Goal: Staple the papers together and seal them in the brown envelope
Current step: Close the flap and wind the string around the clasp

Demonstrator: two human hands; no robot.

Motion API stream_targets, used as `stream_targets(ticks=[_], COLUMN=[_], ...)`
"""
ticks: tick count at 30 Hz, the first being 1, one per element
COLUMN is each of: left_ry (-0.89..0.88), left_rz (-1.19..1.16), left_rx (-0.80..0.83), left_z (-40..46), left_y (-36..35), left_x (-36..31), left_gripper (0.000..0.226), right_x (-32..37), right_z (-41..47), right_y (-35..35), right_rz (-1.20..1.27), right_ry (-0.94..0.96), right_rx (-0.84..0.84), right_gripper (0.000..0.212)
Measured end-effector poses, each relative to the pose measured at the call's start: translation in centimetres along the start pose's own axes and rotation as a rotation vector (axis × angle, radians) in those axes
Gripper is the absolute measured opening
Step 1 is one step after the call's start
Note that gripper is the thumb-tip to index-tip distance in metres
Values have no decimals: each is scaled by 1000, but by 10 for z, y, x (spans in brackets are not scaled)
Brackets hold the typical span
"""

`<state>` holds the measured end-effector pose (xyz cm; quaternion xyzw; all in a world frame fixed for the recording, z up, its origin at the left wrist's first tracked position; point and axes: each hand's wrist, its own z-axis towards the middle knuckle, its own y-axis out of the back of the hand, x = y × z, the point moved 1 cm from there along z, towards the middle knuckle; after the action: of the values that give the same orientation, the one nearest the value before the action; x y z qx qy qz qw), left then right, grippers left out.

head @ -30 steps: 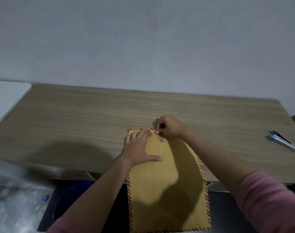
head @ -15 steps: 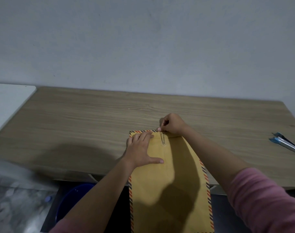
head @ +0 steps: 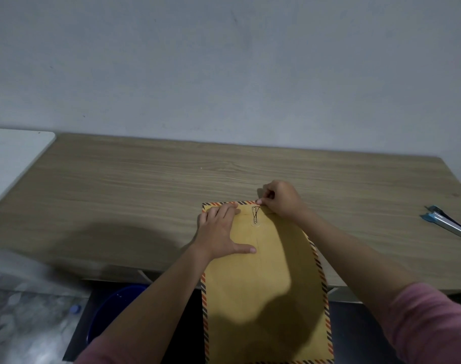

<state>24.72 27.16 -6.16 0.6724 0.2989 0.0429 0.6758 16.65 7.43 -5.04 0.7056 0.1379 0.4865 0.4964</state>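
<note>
A brown envelope with a striped border lies on the wooden desk, its lower half hanging past the front edge. My left hand presses flat on its upper left part, fingers spread. At the top edge my right hand pinches the thin dark closure string, which runs between the two round fasteners near the flap. The papers are not visible. A blue and silver stapler lies far to the right on the desk.
A white surface adjoins the desk on the left. Below the desk's front edge stands a dark blue bucket. A grey wall rises behind the desk.
My right hand has shifted slightly up and right at the flap, and the string now crosses between the two fasteners. My left hand stays pressed on the envelope.
</note>
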Motion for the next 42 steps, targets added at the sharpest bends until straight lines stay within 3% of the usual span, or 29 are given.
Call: stream_targets(ticks=[6, 14, 34, 42], left_ry=[-33, -36, -31, -50], left_rz=[39, 95, 98, 67], left_rx=[24, 61, 104, 74], left_z=[-1, -1, 1, 0], left_y=[0, 1, 3, 1], left_x=[2, 0, 0, 0], left_gripper=[99, 93, 92, 99], right_x=[14, 26, 7, 39], right_z=[2, 19, 10, 23], right_y=[-1, -9, 6, 3], right_rz=[21, -20, -59, -194], right_ry=[62, 88, -3, 32], right_rx=[-23, 127, 103, 229], right_gripper=[26, 28, 27, 32])
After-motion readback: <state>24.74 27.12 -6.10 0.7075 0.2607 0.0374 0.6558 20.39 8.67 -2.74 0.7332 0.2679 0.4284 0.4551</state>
